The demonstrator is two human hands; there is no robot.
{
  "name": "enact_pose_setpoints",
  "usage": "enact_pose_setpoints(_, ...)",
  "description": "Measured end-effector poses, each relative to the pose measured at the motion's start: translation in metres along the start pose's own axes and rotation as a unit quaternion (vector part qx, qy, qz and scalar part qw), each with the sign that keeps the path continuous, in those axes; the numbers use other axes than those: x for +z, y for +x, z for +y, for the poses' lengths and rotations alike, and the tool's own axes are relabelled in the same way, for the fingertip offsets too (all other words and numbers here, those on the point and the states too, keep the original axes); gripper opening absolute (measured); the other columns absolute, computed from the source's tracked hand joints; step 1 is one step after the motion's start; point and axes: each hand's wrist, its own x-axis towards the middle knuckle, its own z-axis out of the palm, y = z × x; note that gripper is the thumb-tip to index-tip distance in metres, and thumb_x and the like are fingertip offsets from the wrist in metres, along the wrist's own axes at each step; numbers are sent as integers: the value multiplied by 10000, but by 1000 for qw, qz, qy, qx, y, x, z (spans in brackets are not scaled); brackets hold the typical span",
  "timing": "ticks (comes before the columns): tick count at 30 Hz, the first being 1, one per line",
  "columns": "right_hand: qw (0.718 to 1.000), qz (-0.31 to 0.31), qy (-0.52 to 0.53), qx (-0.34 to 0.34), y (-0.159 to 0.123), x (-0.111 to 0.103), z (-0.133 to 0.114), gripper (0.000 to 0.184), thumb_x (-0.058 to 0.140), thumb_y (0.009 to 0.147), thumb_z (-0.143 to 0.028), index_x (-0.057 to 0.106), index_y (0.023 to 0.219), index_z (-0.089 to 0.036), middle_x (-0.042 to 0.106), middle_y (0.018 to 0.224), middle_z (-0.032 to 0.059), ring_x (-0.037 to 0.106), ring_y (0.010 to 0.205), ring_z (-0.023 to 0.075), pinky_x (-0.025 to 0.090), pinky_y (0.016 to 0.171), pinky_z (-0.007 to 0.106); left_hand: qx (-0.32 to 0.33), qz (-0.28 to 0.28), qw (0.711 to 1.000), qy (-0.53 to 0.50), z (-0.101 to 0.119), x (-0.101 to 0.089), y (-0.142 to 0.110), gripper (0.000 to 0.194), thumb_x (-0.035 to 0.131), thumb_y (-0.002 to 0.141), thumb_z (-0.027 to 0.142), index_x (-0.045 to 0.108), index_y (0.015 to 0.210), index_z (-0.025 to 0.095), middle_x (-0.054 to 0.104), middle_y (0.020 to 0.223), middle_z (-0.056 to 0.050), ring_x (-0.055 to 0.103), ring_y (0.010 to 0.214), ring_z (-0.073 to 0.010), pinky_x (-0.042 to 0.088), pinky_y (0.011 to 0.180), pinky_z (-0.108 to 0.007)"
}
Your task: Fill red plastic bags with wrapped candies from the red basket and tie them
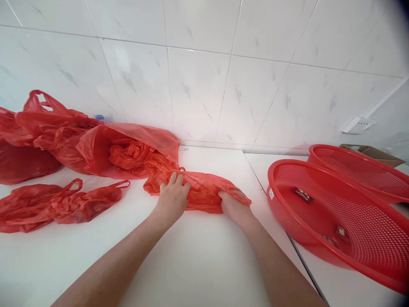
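A thin red plastic bag (204, 198) lies stretched sideways on the white table between my hands. My left hand (174, 194) rests on its left part, fingers slightly apart and bent down onto the film. At the bag's right end, my right hand (234, 204) grips the plastic; its fingers are partly covered by the film. Just beyond my left hand, crumpled red bags (131, 155) spill from the mouth of a larger red bag (159, 138) lying on its side. The bunched plastic runs up against the bag I am handling.
More red bags (57, 128) are heaped at the back left, with crumpled ones (79, 204) in front. On the right stand two red mesh baskets (277, 213) (358, 166); small packets (302, 195) lie in the nearer one. A tiled wall (201, 94) closes the back.
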Motion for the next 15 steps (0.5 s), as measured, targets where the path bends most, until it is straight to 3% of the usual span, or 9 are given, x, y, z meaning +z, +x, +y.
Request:
enact_pose_setpoints(5, 998, -40, -38, -10, 3, -12, -13, 321, 420, 861, -403, 568, 1114, -270, 632, 1025, 33, 569, 965, 206, 425, 810, 325, 28, 15, 999, -15, 9, -8, -3, 126, 577, 745, 185, 577, 871, 175, 565, 1057, -119, 502, 1003, -268, 445, 673, -343)
enact_pose_setpoints(9, 998, -37, -38, -18, 0, -18, -19, 493, 281, 902, -502, 402, 1318, -267, 523, 1265, 42, 474, 1161, 214, 381, 902, 346, 51, 108, 991, -54, 16, -17, -1, 130, 446, 858, 206, 567, 889, 173, 596, 968, -74, 524, 815, -184, 394, 560, -267)
enact_pose_setpoints(13, 998, -32, -46, 0, 2, -18, -16, 481, 334, 875, -535, 415, 1296, -317, 593, 1152, 33, 561, 1015, 230, 429, 770, 343, 114, 217, 968, -47, 17, -17, -4, 208, 405, 849, 74, 571, 916, 181, 609, 1041, -59, 514, 830, -172, 383, 674, -307)
enact_pose_setpoints(15, 997, -25, -74, 10, 5, -17, -13, 461, 440, 825, -545, 487, 1224, -317, 627, 1059, 40, 591, 902, 239, 428, 684, 332, 164, 239, 956, -51, 21, -15, -8, 234, 412, 842, 53, 568, 945, 195, 591, 1123, -52, 512, 902, -180, 370, 709, -324)
